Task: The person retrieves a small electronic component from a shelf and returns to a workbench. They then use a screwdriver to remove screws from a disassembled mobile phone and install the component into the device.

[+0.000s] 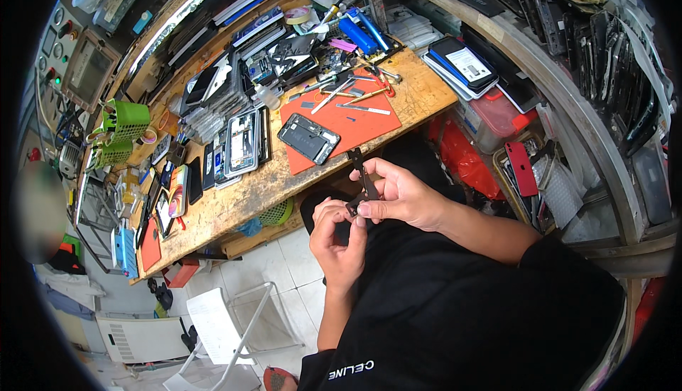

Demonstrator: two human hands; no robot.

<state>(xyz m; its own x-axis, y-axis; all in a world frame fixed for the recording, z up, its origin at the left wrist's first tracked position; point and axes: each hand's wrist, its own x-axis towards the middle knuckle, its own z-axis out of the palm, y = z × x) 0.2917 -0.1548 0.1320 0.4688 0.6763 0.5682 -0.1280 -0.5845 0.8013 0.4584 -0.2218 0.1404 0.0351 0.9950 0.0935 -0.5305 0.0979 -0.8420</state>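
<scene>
Matt black part [369, 188], scuffed wooden bench [217, 210]

A worn, pale wooden workbench [226, 205] stretches from the near left to the far right. An orange mat [375, 125] lies flat on its right half, bearing an opened dark phone [308, 139] toward the near left and slim metal tools [366, 109] strewn across the far part. Left of the mat sits a stack of silver-framed devices [244, 142], then a black phone [194, 181]. A smaller orange mat [150, 247] rests at the near left end.
</scene>
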